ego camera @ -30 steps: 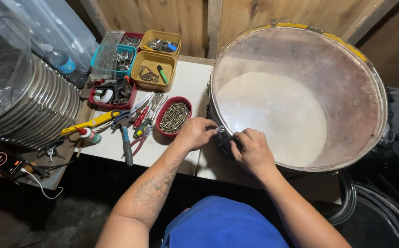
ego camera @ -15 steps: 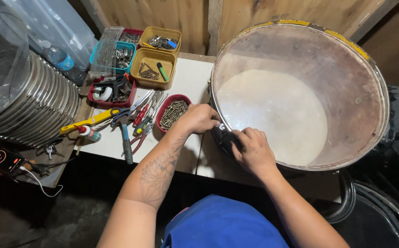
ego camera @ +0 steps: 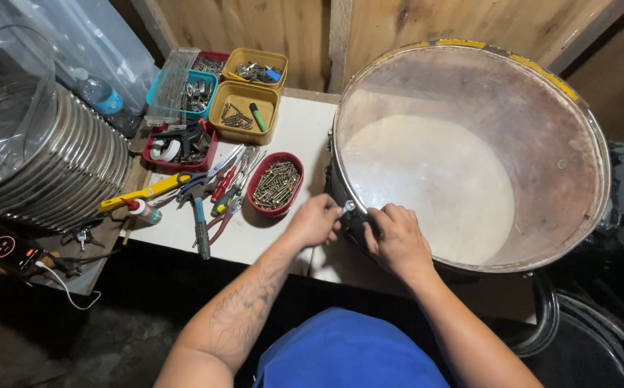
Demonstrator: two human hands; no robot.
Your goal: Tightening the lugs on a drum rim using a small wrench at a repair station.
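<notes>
Big drum (ego camera: 470,165) fills the right half of the frame, open side up, pale skin visible at the bottom, metal hoop round the rim. It sits on the white bench (ego camera: 304,136).

Both hands meet at the near-left rim, centre of frame. Left hand (ego camera: 317,221) is curled, fingertips pinching a small silver fitting (ego camera: 349,207) on the hoop. Right hand (ego camera: 396,237) is clenched over the drum's outer wall just beside that fitting, fingers wrapped on something dark; cannot tell what it grips. The hands are almost touching.

Just left of the left hand: red oval tray (ego camera: 276,185) full of screws. Further left, a loose pile of pliers (ego camera: 220,194) and a yellow-handled tool (ego camera: 146,192) lying flat on the bench. Upper centre-left: two yellow bins (ego camera: 247,108), a teal bin (ego camera: 182,93), a red bin (ego camera: 179,144), all with small hardware. Far left: ribbed metal cylinder (ego camera: 46,165) on its side. Blue cloth (ego camera: 348,352) at the bottom edge.
</notes>
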